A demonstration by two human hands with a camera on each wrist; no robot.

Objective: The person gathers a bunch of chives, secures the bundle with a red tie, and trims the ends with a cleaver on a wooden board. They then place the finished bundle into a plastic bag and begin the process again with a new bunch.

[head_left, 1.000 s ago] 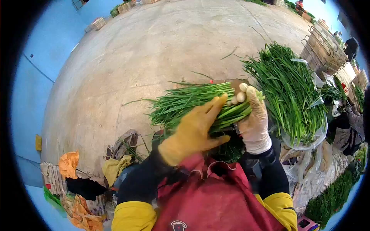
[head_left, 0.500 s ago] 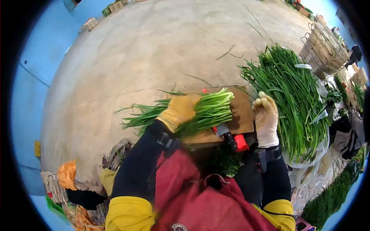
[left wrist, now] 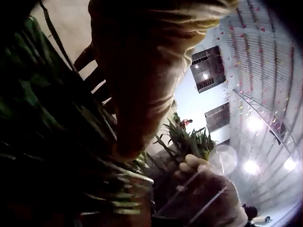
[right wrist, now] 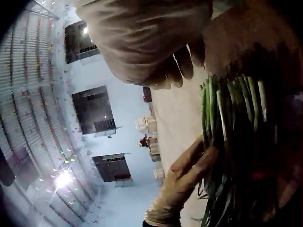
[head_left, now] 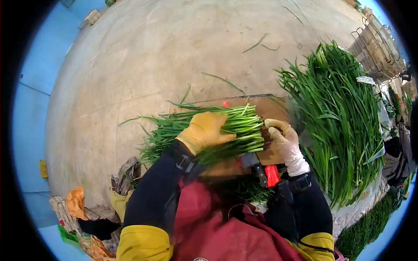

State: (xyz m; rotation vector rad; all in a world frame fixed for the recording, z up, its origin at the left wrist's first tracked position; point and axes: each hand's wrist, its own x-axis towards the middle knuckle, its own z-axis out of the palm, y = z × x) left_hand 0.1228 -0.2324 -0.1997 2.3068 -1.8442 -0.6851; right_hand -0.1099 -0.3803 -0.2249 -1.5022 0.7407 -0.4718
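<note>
In the head view, my yellow-gloved left hand [head_left: 205, 132] grips a bunch of green stalks [head_left: 244, 130] from above, its thumb toward the pale cut ends. The bunch lies across a brown board [head_left: 271, 111]. Just right of those ends is my white-gloved right hand [head_left: 285, 142], with bent, parted fingers and nothing visible in them. The right wrist view has the left hand [right wrist: 189, 172] against the stalks [right wrist: 232, 109] and the right hand's loose fingers [right wrist: 182, 61] above the board. The underside of the bunch is hidden.
A blade [head_left: 249, 159] with a dark handle and a red object [head_left: 272, 175] lie at the board's near edge. A large pile of long green leaves [head_left: 339, 117] stands to the right, crates [head_left: 374, 48] beyond it. Bags and cloths [head_left: 76, 202] lie lower left.
The left hand went from beside the bunch to gripping it, and the bunch moved left and down onto the board. The right hand let go of the white-ended stalks, then moved back toward the cut ends.
</note>
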